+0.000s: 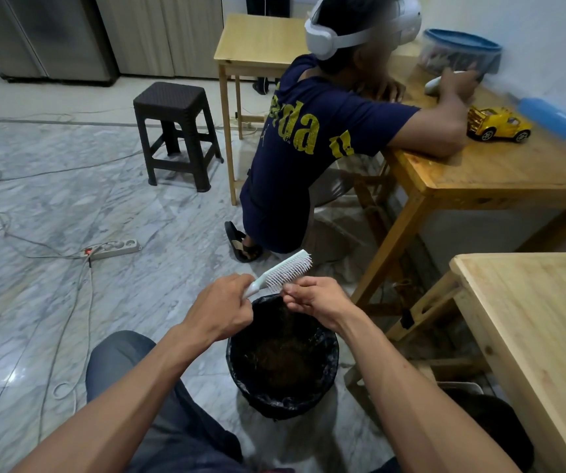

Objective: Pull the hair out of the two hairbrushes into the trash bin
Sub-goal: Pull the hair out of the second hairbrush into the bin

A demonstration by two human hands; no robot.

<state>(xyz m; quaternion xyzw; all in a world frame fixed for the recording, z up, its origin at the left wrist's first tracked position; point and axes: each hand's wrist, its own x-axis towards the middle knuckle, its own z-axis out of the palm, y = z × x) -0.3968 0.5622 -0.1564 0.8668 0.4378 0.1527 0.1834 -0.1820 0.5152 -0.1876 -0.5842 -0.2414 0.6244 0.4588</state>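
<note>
Left hand [221, 310] grips the white hairbrush [283, 273] over the trash bin [281, 360] — right hand [312, 297] pinches, seemingly, hair strands.

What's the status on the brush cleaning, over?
Left hand grips white hairbrush by its handle, above trash bin. Right hand pinching at the bristles; hair strands too fine to confirm. Nothing in the way.

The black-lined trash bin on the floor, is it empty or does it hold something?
Not empty: the black-lined trash bin holds a brownish tangled mass, apparently hair.
</note>
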